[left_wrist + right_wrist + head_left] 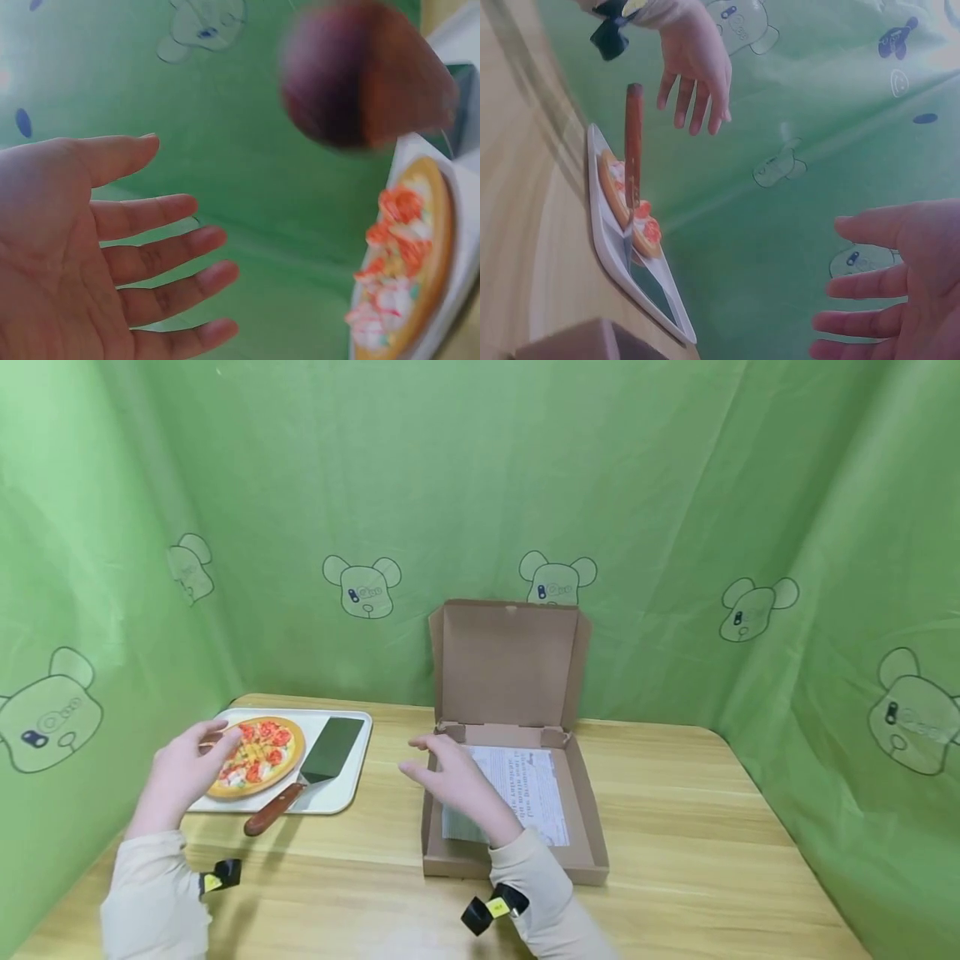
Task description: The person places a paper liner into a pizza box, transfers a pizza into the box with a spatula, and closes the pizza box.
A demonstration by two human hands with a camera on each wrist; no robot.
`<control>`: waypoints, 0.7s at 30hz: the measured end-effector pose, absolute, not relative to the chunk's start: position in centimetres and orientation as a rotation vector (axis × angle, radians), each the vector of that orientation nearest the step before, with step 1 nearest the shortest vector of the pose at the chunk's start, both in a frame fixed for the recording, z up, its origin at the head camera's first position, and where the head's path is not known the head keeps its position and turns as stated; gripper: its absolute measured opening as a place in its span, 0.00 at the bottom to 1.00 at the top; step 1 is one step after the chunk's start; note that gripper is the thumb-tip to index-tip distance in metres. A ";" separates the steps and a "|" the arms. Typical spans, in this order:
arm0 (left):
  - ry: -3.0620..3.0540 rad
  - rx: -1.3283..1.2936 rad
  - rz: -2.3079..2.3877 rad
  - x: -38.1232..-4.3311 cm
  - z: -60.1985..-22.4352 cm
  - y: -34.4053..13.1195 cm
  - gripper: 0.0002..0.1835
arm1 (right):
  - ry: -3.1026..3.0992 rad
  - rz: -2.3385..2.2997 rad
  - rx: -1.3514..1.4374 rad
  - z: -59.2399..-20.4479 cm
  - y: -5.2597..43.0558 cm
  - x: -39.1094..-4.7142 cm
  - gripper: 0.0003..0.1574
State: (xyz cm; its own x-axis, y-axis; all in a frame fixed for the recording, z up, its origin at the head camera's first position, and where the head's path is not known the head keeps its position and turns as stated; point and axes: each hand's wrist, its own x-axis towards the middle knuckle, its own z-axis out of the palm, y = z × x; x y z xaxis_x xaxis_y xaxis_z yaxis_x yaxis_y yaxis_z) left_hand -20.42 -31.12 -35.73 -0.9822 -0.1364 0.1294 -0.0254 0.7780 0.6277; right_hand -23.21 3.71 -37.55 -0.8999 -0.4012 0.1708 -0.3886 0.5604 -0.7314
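Note:
On the left of the table a pizza (281, 752) with red and yellow toppings lies on a white tray (341, 802). Beside it rests a pizza server (330, 747), its wooden handle (273, 810) jutting past the tray's near edge. My left hand (187, 768) hovers near the pizza's left side, fingers spread and holding nothing, as the left wrist view shows. To the right stands a cardboard pizza box (588, 810) with its lid (513, 664) raised. Above the box's left side is my right hand (450, 777), empty, its fingers extended toward the tray.
A printed paper sheet (536, 793) lines the bottom of the box. The wooden table (675, 827) is bordered by green curtains (465, 485) with bear-head drawings, at the back and both sides. Each wrist wears a black strap (510, 900).

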 end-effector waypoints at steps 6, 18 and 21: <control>-2.706 0.241 -0.962 -21.2 -37.8 -32.4 0.36 | 2.788 -1.247 -0.699 -37.9 2.3 -23.0 0.31; -2.560 0.630 -1.108 -22.1 -41.1 -34.7 0.34 | 2.833 -1.083 -0.813 -38.7 -1.0 -21.6 0.32; -2.574 0.683 -1.100 -22.0 -41.7 -35.2 0.35 | 2.823 -1.047 -0.824 -38.9 -1.9 -21.4 0.31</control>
State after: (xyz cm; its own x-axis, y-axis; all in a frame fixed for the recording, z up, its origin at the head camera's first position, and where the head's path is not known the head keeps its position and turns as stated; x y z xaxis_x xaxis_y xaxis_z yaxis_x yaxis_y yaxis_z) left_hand -21.99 -35.18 -41.69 -0.8559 -0.5145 0.0521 -0.3181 0.6032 0.7314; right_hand -21.40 -1.95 -38.88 -0.8606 -0.4837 0.1593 -0.4707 0.6358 -0.6118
